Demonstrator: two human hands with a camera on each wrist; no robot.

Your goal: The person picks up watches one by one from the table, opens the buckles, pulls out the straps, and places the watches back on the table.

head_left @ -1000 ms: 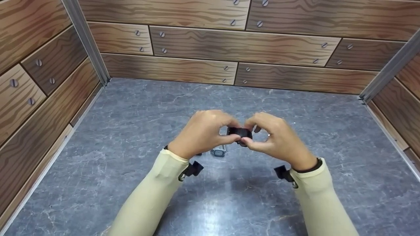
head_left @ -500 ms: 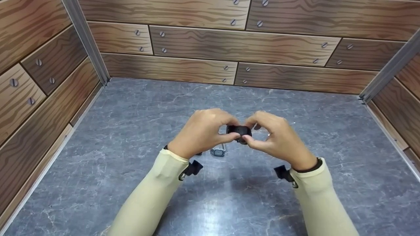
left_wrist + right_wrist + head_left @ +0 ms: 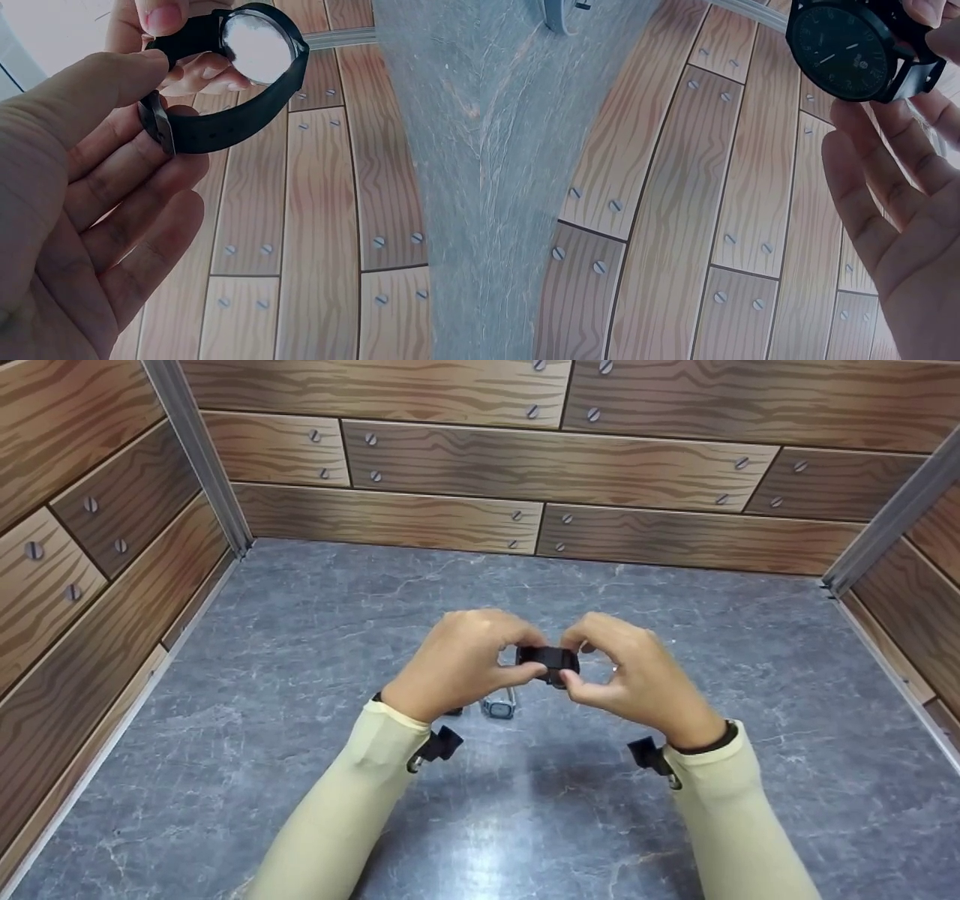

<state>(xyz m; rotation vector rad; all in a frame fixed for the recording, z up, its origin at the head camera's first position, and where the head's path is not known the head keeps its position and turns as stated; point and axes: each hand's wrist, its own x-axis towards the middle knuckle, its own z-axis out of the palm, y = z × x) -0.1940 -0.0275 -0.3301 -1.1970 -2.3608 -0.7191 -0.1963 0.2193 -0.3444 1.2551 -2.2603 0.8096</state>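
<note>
Both hands hold a black wristwatch (image 3: 553, 658) between them, raised over the tabletop. My left hand (image 3: 471, 658) pinches the strap by its metal buckle (image 3: 163, 124), its thumb and fingertips on the band. From the other side, my right hand (image 3: 628, 671) pinches the strap with thumb and index finger. The left wrist view shows the shiny case back (image 3: 259, 46) and the band curved into a loop. In the right wrist view the dark dial (image 3: 842, 51) faces the camera. Fingers partly hide whether the strap ends are joined.
A grey digital watch (image 3: 499, 707) lies on the marbled tabletop (image 3: 480, 795), just below the hands. A small dark item (image 3: 455, 711) beside it is mostly hidden by the left wrist. Wood-patterned panels (image 3: 555, 465) stand around the back and sides.
The black watch has tilted and shifted slightly between the fingers. Both hands stay in nearly the same place, and the grey watch has not moved.
</note>
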